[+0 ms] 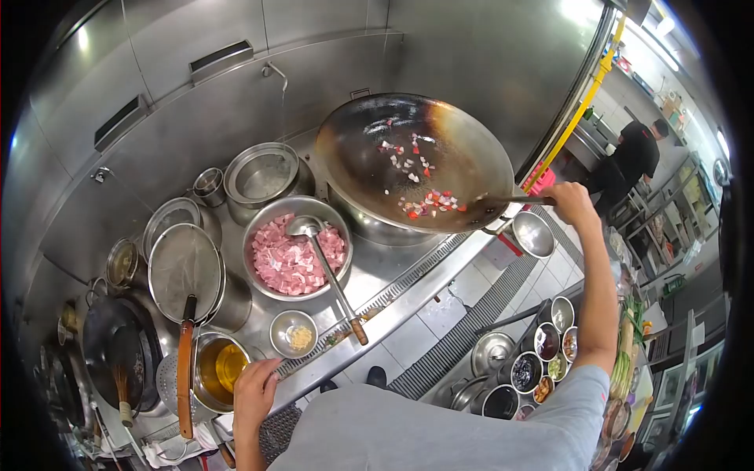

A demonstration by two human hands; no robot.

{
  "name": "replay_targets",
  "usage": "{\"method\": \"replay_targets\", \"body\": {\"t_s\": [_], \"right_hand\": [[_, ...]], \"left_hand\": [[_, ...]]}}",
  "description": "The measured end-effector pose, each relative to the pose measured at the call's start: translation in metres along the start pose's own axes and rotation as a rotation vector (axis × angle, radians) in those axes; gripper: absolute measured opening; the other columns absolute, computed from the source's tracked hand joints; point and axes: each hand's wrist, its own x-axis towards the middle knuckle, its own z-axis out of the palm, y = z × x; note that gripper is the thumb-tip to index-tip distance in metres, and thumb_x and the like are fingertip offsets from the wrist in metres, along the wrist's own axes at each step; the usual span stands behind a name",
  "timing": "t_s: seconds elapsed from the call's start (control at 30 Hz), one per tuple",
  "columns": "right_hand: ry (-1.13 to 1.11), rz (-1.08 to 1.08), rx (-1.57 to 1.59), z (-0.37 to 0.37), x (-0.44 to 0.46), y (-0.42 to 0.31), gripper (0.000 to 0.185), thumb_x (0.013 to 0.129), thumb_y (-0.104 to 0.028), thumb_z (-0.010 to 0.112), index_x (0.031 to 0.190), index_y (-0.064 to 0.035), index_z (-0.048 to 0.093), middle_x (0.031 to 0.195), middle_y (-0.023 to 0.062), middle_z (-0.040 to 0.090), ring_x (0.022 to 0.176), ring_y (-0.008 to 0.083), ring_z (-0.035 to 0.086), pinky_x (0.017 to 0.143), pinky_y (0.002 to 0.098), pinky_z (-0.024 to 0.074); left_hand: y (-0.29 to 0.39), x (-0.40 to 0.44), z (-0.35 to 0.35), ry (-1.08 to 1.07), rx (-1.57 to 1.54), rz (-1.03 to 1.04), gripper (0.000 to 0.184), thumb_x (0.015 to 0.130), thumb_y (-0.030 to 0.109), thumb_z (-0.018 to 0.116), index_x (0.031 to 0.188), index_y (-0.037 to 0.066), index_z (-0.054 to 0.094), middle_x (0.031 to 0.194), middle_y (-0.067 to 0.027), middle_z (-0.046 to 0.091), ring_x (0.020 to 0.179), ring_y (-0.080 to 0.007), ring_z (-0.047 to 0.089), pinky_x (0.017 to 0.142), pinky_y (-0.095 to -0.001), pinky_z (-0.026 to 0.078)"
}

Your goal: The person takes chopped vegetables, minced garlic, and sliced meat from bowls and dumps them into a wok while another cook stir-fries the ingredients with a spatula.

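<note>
My right hand [572, 203] is closed round the handle of a spatula [530, 200], whose blade lies in the large wok [369, 177]. Red and white chopped pieces [430, 204] are scattered inside the wok. My left hand [255, 388] hangs near the counter edge beside a pot of yellow oil [206, 357], its fingers bent and partly hidden from view. Just above it stands a small bowl of minced yellowish bits [299, 337]. A ladle [328, 271] rests across a steel bowl of cubed pink meat [284, 263].
A strainer [184, 271] with a wooden handle sits on a pot at the left, near stacked dark woks [118, 345]. Ingredient containers [526, 370] stand at the lower right. Another person [632, 161] in dark clothes is in the far right background.
</note>
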Motion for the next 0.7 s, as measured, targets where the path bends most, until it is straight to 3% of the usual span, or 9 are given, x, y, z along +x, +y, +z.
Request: {"method": "replay_targets", "body": {"t_s": [0.13, 0.17, 0.3, 0.33, 0.53, 0.63, 0.7], "right_hand": [[-0.029, 0.01, 0.052, 0.037, 0.022, 0.001, 0.025, 0.081, -0.012, 0.066, 0.103, -0.0221, 0.072, 0.088, 0.0077, 0.072, 0.085, 0.0289, 0.071, 0.073, 0.0433, 0.0545], [-0.039, -0.013, 0.003, 0.059, 0.038, -0.01, 0.021, 0.085, -0.012, 0.061, 0.1, -0.0229, 0.071, 0.088, 0.0081, 0.073, 0.087, 0.0296, 0.071, 0.071, 0.0445, 0.055], [0.031, 0.121, 0.164, 0.117, 0.114, -0.086, 0.026, 0.091, -0.017, 0.053, 0.108, -0.0214, 0.072, 0.096, 0.0179, 0.072, 0.094, 0.0362, 0.071, 0.082, 0.0495, 0.0562], [0.011, 0.197, 0.254, 0.123, 0.135, -0.099, 0.025, 0.094, -0.019, 0.052, 0.111, -0.0155, 0.07, 0.104, 0.02, 0.071, 0.1, 0.0386, 0.069, 0.085, 0.0494, 0.0558], [-0.016, 0.464, 0.514, 0.138, 0.249, -0.168, 0.033, 0.1, -0.02, 0.042, 0.117, -0.0034, 0.064, 0.116, 0.0241, 0.067, 0.109, 0.0409, 0.066, 0.091, 0.05, 0.0542], [0.027, 0.439, 0.64, 0.174, 0.296, -0.199, 0.036, 0.098, -0.021, 0.041, 0.127, -0.0139, 0.061, 0.119, 0.0262, 0.065, 0.112, 0.0444, 0.063, 0.096, 0.0536, 0.0509], [0.033, 0.345, 0.578, 0.171, 0.291, -0.213, 0.034, 0.099, -0.023, 0.041, 0.121, -0.0115, 0.063, 0.116, 0.0234, 0.068, 0.11, 0.0414, 0.065, 0.092, 0.0519, 0.0532]], "left_hand": [[0.006, 0.001, -0.001, 0.016, 0.015, 0.014, 0.028, 0.082, 0.003, 0.067, 0.11, 0.004, 0.07, 0.102, -0.0153, 0.069, 0.095, -0.0342, 0.065, 0.084, -0.0418, 0.051], [0.007, -0.003, 0.001, 0.015, 0.006, 0.003, 0.028, 0.082, 0.003, 0.067, 0.11, 0.004, 0.07, 0.102, -0.0151, 0.069, 0.095, -0.0342, 0.065, 0.084, -0.042, 0.051], [0.018, -0.022, 0.002, -0.014, 0.027, -0.08, 0.028, 0.082, 0.003, 0.068, 0.11, 0.005, 0.07, 0.102, -0.0148, 0.07, 0.095, -0.0343, 0.065, 0.084, -0.0422, 0.051], [0.018, -0.029, 0.001, -0.003, 0.045, -0.093, 0.028, 0.082, 0.004, 0.069, 0.11, 0.005, 0.07, 0.102, -0.0149, 0.07, 0.095, -0.0343, 0.066, 0.084, -0.0421, 0.052], [0.034, -0.057, -0.001, 0.039, 0.104, -0.194, 0.031, 0.082, 0.004, 0.069, 0.112, 0.005, 0.07, 0.103, -0.015, 0.07, 0.095, -0.0342, 0.065, 0.085, -0.0412, 0.052], [0.039, -0.058, 0.004, 0.047, 0.077, -0.186, 0.03, 0.082, 0.004, 0.069, 0.112, 0.005, 0.07, 0.103, -0.0148, 0.07, 0.095, -0.0343, 0.065, 0.085, -0.0412, 0.052], [0.04, -0.056, 0.007, 0.031, 0.062, -0.168, 0.03, 0.082, 0.004, 0.069, 0.112, 0.005, 0.07, 0.104, -0.0146, 0.07, 0.096, -0.0344, 0.065, 0.085, -0.0413, 0.052]]}}
